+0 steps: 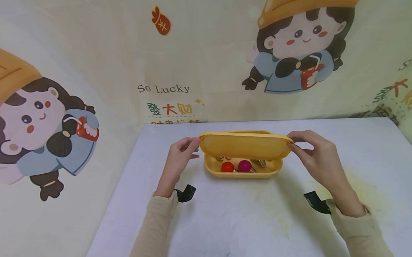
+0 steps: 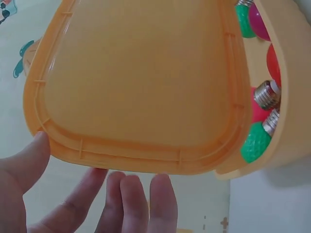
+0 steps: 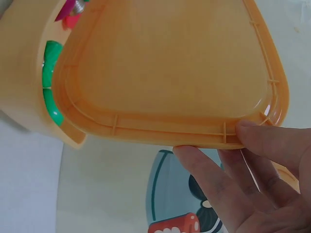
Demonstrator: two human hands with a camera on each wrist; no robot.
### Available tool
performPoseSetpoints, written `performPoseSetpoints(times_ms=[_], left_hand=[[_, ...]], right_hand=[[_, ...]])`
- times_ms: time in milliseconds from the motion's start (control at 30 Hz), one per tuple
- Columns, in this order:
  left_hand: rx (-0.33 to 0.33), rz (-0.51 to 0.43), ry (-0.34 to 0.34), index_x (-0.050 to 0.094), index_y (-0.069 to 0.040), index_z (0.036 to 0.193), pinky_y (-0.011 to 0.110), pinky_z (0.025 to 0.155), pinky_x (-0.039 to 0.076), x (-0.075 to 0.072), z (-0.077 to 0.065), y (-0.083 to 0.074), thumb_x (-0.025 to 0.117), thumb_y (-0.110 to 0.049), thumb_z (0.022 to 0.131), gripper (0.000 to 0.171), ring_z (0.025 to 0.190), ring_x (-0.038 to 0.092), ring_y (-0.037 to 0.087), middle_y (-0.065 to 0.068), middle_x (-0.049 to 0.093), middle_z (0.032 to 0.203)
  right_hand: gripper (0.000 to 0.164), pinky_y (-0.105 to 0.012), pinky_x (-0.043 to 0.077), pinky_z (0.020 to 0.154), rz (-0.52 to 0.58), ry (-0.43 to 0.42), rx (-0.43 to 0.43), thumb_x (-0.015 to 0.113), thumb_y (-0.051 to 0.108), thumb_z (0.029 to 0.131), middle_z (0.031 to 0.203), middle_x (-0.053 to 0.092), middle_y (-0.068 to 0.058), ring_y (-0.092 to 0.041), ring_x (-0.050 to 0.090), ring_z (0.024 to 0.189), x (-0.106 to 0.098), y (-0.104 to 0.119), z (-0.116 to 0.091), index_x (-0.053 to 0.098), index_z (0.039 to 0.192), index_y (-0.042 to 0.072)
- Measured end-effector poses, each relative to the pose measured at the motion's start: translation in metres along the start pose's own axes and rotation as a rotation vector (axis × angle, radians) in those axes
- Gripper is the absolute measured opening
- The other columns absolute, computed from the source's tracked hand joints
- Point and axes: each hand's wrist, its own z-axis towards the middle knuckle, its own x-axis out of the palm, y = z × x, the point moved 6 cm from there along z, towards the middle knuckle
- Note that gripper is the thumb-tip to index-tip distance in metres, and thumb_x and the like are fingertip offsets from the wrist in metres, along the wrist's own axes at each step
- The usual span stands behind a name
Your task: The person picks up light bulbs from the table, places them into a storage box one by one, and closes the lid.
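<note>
A yellow plastic lid stands tilted up over a matching yellow box, its ribbed underside turned toward me. My left hand pinches the lid's left end, thumb on the rim and fingertips against the outer edge. At the opposite end, my right hand grips the lid the same way, its thumb on the inner rim. Small coloured bulbs with metal screw bases lie in the box: a red bulb, a purple bulb and a green bulb among them. The lid hides part of the contents.
The box rests on a white table, near its back edge. Behind it hangs a cream cloth printed with cartoon figures and lettering. Black straps stick out at both wrists.
</note>
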Motion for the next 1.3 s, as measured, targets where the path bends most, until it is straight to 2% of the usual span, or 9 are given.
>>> performPoseSetpoints(times_ms=[200,367,567,633,800,967,1133,1300], left_hand=[[-0.016,-0.046,0.047,0.066,-0.006,0.122,0.034,0.088,0.059,0.004,0.003,0.006,0.062,-0.041,0.097,0.043,0.102,0.065,0.028,0.019,0.065,0.114],[-0.024,-0.091,0.086,0.063,-0.007,0.125,0.032,0.088,0.058,0.004,0.007,0.010,0.058,-0.050,0.097,0.052,0.109,0.065,0.031,0.016,0.064,0.117],[-0.050,-0.166,0.097,0.063,-0.007,0.123,0.033,0.089,0.058,0.003,0.009,0.012,0.059,-0.055,0.094,0.057,0.111,0.063,0.028,0.015,0.064,0.119],[-0.068,-0.177,0.087,0.064,-0.007,0.122,0.033,0.088,0.058,0.002,0.009,0.013,0.061,-0.056,0.092,0.057,0.112,0.063,0.031,0.017,0.064,0.120],[-0.122,-0.177,0.062,0.066,-0.008,0.120,0.031,0.084,0.059,0.003,0.012,0.018,0.063,-0.050,0.094,0.050,0.116,0.062,0.037,0.021,0.063,0.122],[-0.140,-0.177,0.066,0.066,-0.008,0.122,0.030,0.084,0.059,0.005,0.014,0.024,0.069,-0.047,0.091,0.050,0.113,0.063,0.032,0.016,0.065,0.122],[-0.125,-0.217,0.097,0.063,-0.005,0.127,0.032,0.086,0.059,0.007,0.015,0.027,0.069,-0.040,0.092,0.050,0.116,0.062,0.032,0.013,0.064,0.124],[-0.154,-0.296,0.139,0.057,-0.002,0.133,0.030,0.089,0.057,0.011,0.015,0.030,0.066,-0.035,0.096,0.051,0.124,0.057,0.038,0.015,0.061,0.129]], right_hand=[[0.032,-0.003,0.049,0.071,0.013,-0.028,-0.030,0.073,-0.014,0.080,0.100,0.069,-0.005,0.010,0.057,0.095,0.001,-0.003,-0.001,0.071,0.107,0.003],[0.033,-0.004,0.049,0.071,0.021,-0.036,-0.043,0.073,-0.015,0.079,0.099,0.068,-0.004,0.010,0.058,0.095,0.001,-0.005,-0.002,0.072,0.107,0.002],[0.037,-0.005,0.050,0.075,0.050,-0.038,-0.067,0.072,-0.020,0.076,0.099,0.067,-0.003,0.008,0.059,0.096,0.001,-0.009,-0.002,0.072,0.107,0.001],[0.038,-0.007,0.051,0.078,0.077,-0.039,-0.079,0.072,-0.022,0.075,0.099,0.067,-0.002,0.005,0.060,0.096,0.001,-0.010,-0.002,0.073,0.106,0.000],[0.039,-0.008,0.051,0.081,0.103,-0.029,-0.094,0.072,-0.024,0.073,0.097,0.067,0.000,0.003,0.061,0.095,0.001,-0.013,-0.003,0.074,0.104,0.000],[0.037,-0.006,0.048,0.082,0.050,-0.008,-0.123,0.073,-0.021,0.073,0.095,0.068,-0.001,0.007,0.059,0.093,0.003,-0.017,-0.005,0.076,0.102,0.003],[0.041,-0.005,0.047,0.086,0.029,-0.010,-0.168,0.074,-0.023,0.070,0.096,0.069,-0.003,0.011,0.057,0.095,0.004,-0.020,-0.007,0.077,0.102,0.001],[0.045,-0.005,0.046,0.089,0.048,-0.011,-0.206,0.075,-0.025,0.066,0.097,0.071,-0.006,0.010,0.058,0.099,0.006,-0.021,-0.008,0.077,0.103,0.001]])
